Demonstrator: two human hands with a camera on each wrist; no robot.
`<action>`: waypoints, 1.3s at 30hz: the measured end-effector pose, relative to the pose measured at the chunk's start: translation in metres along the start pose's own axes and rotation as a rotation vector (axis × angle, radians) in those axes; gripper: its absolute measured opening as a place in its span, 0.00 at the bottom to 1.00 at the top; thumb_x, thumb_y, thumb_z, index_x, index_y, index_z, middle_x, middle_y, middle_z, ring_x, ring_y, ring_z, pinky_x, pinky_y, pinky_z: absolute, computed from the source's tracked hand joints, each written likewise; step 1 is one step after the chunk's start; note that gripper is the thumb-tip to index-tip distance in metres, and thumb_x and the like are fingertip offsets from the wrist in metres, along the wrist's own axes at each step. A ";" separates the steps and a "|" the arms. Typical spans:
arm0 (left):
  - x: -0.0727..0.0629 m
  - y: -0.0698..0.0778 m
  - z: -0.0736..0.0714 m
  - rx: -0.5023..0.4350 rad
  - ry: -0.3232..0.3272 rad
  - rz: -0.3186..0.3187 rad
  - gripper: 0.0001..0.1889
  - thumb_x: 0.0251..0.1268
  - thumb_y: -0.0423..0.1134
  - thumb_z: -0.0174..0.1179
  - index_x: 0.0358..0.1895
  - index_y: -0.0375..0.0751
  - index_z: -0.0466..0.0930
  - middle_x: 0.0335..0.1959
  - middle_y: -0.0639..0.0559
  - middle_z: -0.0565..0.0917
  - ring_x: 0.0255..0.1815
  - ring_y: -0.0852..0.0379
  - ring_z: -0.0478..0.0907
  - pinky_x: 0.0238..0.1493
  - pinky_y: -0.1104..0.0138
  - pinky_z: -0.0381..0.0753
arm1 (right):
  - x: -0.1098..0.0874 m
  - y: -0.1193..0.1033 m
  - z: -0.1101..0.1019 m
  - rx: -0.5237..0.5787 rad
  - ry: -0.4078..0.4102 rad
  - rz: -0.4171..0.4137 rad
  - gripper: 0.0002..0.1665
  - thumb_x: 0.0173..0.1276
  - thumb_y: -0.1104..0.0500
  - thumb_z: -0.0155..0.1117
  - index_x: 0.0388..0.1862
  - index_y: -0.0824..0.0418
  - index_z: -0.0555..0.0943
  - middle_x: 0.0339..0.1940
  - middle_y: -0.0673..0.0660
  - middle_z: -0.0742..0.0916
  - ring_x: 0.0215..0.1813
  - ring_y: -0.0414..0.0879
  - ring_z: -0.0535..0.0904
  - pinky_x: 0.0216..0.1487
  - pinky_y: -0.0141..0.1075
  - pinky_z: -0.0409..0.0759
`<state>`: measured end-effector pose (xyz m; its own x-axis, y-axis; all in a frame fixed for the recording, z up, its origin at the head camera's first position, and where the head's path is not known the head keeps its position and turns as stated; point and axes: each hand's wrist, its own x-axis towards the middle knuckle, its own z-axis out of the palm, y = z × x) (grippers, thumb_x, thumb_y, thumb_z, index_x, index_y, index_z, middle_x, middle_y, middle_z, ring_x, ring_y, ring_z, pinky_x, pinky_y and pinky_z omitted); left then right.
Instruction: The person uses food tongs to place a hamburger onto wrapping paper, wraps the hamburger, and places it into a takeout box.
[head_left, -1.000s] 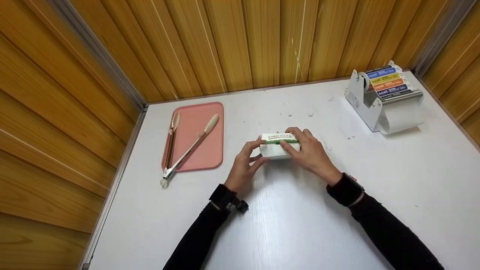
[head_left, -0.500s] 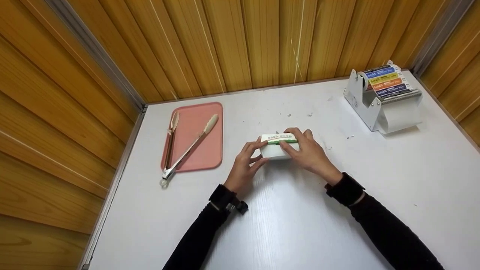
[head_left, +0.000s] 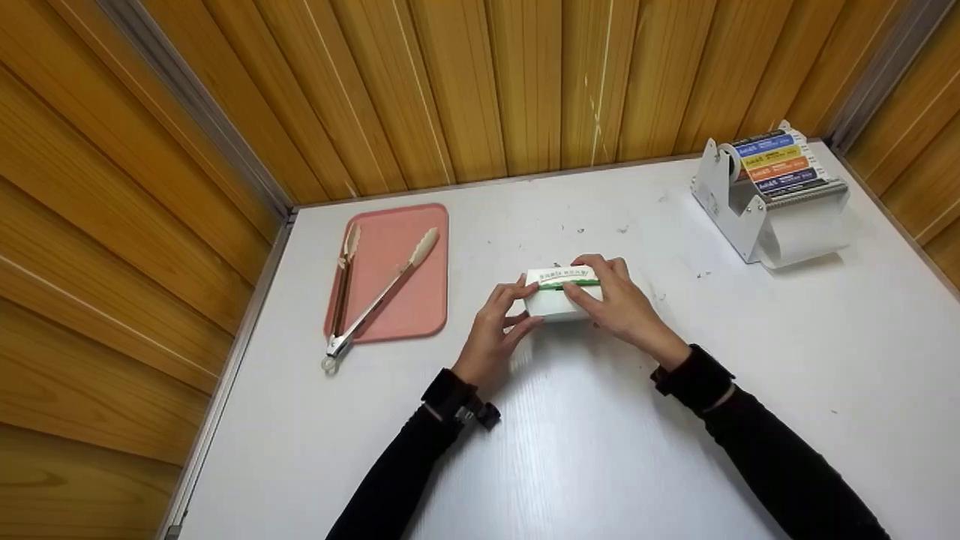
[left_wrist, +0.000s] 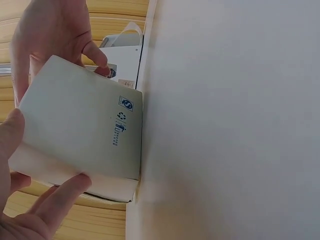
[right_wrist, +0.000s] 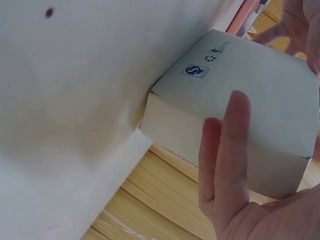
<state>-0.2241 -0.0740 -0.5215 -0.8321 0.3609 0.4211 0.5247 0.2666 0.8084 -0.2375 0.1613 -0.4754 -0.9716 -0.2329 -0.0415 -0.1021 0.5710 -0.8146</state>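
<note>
A small white cardboard box (head_left: 559,304) with a green strip and printed lettering on its top stands on the white table in the head view. My left hand (head_left: 491,334) grips its left end, a finger at the green strip and the thumb low at the near corner. From the right, my right hand (head_left: 626,307) holds the box with the thumb on the strip and fingers at the far edge. In the left wrist view the box's plain side (left_wrist: 80,120) bears small blue marks. Two fingers (right_wrist: 235,135) of my right hand stretch out beside the box in the right wrist view.
On the left a pink tray (head_left: 409,315) lies with metal tongs (head_left: 375,300) across it, their ring end over the tray's edge. A label dispenser (head_left: 772,195) with coloured rolls stands back right. Wood-patterned walls (head_left: 525,90) border the table (head_left: 750,337).
My left finger has slid slightly right, onto the box's green strip. The box and my right hand stay nearly in place.
</note>
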 end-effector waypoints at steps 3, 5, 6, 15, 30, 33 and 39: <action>0.000 0.000 0.000 0.003 0.002 -0.003 0.25 0.71 0.37 0.65 0.69 0.40 0.74 0.66 0.41 0.73 0.79 0.45 0.65 0.58 0.68 0.84 | 0.000 0.001 0.000 0.050 -0.011 0.013 0.36 0.77 0.35 0.58 0.74 0.51 0.66 0.62 0.67 0.66 0.35 0.49 0.77 0.32 0.36 0.83; 0.000 0.000 0.000 0.003 0.003 -0.002 0.25 0.71 0.37 0.66 0.68 0.40 0.75 0.66 0.41 0.74 0.79 0.45 0.66 0.58 0.68 0.84 | 0.000 0.002 -0.001 0.087 -0.029 0.023 0.36 0.77 0.35 0.59 0.74 0.51 0.66 0.63 0.66 0.65 0.39 0.51 0.76 0.35 0.39 0.85; 0.000 0.000 0.000 -0.002 0.001 -0.002 0.25 0.70 0.36 0.66 0.68 0.40 0.75 0.66 0.41 0.74 0.79 0.45 0.66 0.58 0.67 0.84 | 0.000 0.002 -0.001 0.105 -0.037 0.029 0.36 0.77 0.36 0.59 0.74 0.50 0.66 0.63 0.66 0.65 0.41 0.53 0.76 0.36 0.42 0.85; -0.001 -0.004 0.000 -0.014 -0.004 0.008 0.24 0.71 0.36 0.65 0.68 0.38 0.74 0.67 0.40 0.73 0.79 0.44 0.65 0.59 0.66 0.83 | 0.000 0.000 0.001 0.106 -0.028 0.039 0.36 0.77 0.37 0.59 0.74 0.51 0.65 0.65 0.66 0.64 0.43 0.54 0.75 0.36 0.40 0.85; -0.001 -0.001 0.001 0.008 0.018 0.001 0.23 0.70 0.37 0.66 0.66 0.41 0.75 0.64 0.41 0.74 0.78 0.45 0.67 0.57 0.68 0.84 | -0.001 0.003 -0.001 0.142 -0.058 0.035 0.37 0.76 0.34 0.59 0.75 0.49 0.64 0.67 0.64 0.62 0.44 0.55 0.74 0.36 0.44 0.85; 0.000 -0.002 0.001 -0.003 0.030 -0.005 0.23 0.70 0.36 0.67 0.65 0.39 0.76 0.63 0.41 0.75 0.78 0.45 0.68 0.57 0.67 0.84 | -0.001 0.002 0.000 0.124 -0.056 0.030 0.35 0.79 0.34 0.52 0.75 0.50 0.65 0.67 0.65 0.62 0.45 0.55 0.74 0.37 0.47 0.86; 0.000 -0.003 0.001 -0.025 0.020 -0.011 0.23 0.69 0.35 0.67 0.65 0.38 0.76 0.63 0.40 0.74 0.78 0.44 0.66 0.58 0.67 0.83 | 0.000 0.003 0.002 0.074 -0.020 0.005 0.33 0.82 0.35 0.48 0.74 0.52 0.66 0.68 0.66 0.64 0.45 0.57 0.75 0.33 0.45 0.86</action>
<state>-0.2256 -0.0738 -0.5244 -0.8414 0.3401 0.4200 0.5111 0.2482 0.8229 -0.2373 0.1617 -0.4789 -0.9676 -0.2462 -0.0563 -0.0808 0.5129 -0.8546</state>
